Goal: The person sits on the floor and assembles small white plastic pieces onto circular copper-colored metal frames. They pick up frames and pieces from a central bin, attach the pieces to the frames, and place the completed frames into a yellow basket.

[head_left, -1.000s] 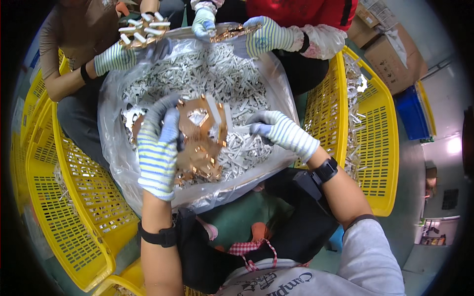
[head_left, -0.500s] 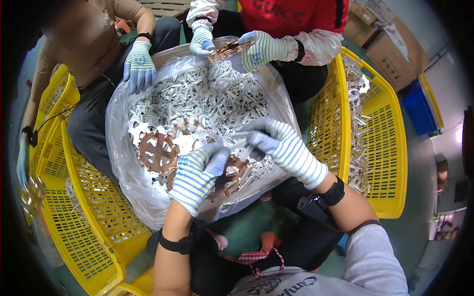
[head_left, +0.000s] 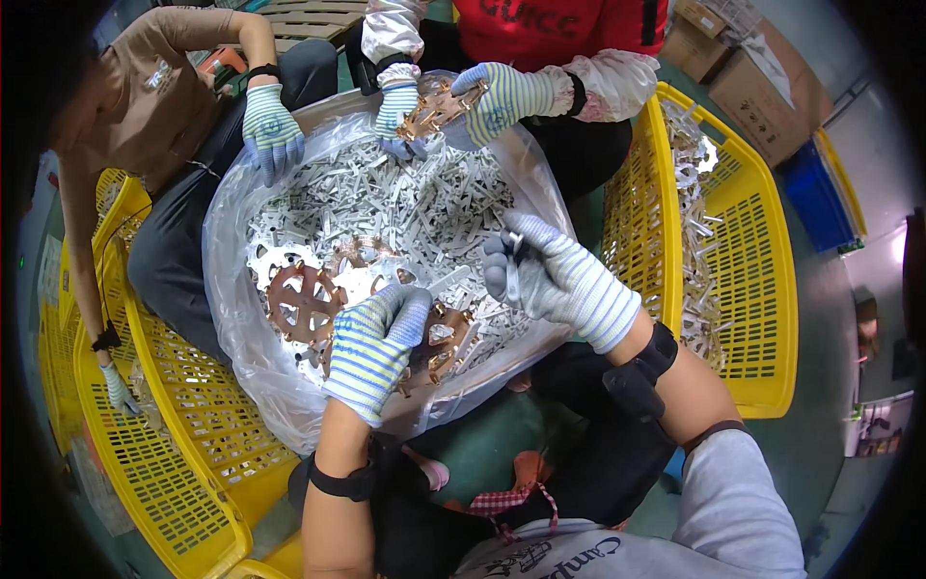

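My left hand [head_left: 374,352], in a blue-and-white striped glove, is closed over the copper-coloured toothed wheels. A pale flat strip [head_left: 449,281] juts from its thumb and fingers. Partly under that hand lies one copper-coloured wheel [head_left: 446,365]; another spoked wheel [head_left: 303,304] rests to its left. My right hand [head_left: 567,289], gloved alike, has its fingers curled round a small pale strip [head_left: 513,280], held above the heap. Beneath both hands, loose grey-white strips [head_left: 386,198] fill a container lined with a clear plastic bag [head_left: 231,318].
Across from me, a co-worker's gloved hands [head_left: 497,106] hold a copper-coloured part [head_left: 439,108]. Another co-worker at the left rests a gloved hand [head_left: 273,130] on the bag's rim. Yellow slotted baskets [head_left: 193,396] stand left, and one yellow basket [head_left: 748,309] with metal parts stands right.
My right hand has drawn away from my left, to the right. The co-worker opposite has tilted the copper part. At the left, the co-worker's lowered hand no longer shows shiny pieces.
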A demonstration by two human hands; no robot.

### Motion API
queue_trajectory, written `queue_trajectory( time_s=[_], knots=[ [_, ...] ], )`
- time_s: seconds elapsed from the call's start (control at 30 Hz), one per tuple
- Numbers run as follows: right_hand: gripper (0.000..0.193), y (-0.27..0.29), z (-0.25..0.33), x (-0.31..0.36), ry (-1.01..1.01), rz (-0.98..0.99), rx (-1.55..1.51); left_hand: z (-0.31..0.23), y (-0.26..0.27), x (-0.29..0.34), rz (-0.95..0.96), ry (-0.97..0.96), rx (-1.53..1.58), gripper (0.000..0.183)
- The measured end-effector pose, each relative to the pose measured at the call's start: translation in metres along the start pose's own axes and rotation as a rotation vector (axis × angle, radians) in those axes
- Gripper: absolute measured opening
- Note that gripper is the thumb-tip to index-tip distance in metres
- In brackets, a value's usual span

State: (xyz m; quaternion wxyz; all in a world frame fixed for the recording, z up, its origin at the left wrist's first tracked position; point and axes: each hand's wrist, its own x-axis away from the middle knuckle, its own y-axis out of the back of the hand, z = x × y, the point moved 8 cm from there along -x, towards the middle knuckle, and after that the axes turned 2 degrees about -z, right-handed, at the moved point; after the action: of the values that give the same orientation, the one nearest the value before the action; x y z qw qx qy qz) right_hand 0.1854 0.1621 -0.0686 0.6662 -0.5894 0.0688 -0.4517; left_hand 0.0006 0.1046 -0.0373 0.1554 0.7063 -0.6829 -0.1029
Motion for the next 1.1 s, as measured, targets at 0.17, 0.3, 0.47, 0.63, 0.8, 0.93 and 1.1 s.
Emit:
queue_trajectory(
  time_s=[0.17, 0.3, 0.47, 0.63, 0.8, 0.93, 1.1],
  knots=[
    [0.015, -0.022, 0.011, 0.012, 0.227, 0.057, 0.598, -0.006, -0.003, 0.000, 0.022, 0.000, -0.046, 0.029],
    [0.028, -0.068, 0.004, 0.029, 0.690, 0.215, 1.340, -0.010, -0.008, 0.002, 0.067, -0.070, -0.124, 0.028],
    [0.027, -0.080, -0.018, 0.041, 0.945, 0.218, 2.206, -0.017, -0.018, 0.005, 0.058, -0.194, -0.223, 0.027],
    [0.024, -0.085, -0.021, 0.044, 0.962, 0.215, 2.242, -0.015, -0.019, 0.007, 0.033, -0.220, -0.150, 0.028],
    [0.016, -0.092, 0.007, 0.058, 1.081, 0.052, 1.817, -0.012, -0.011, 0.005, 0.000, -0.037, 0.164, 0.030],
    [0.030, -0.074, -0.006, 0.057, 0.536, 0.007, 1.160, -0.007, 0.005, 0.001, -0.117, -0.045, 0.266, 0.032],
    [0.026, -0.068, -0.019, 0.051, 0.572, 0.015, 1.258, -0.010, 0.000, 0.009, -0.143, -0.021, 0.302, 0.029]
  ],
)
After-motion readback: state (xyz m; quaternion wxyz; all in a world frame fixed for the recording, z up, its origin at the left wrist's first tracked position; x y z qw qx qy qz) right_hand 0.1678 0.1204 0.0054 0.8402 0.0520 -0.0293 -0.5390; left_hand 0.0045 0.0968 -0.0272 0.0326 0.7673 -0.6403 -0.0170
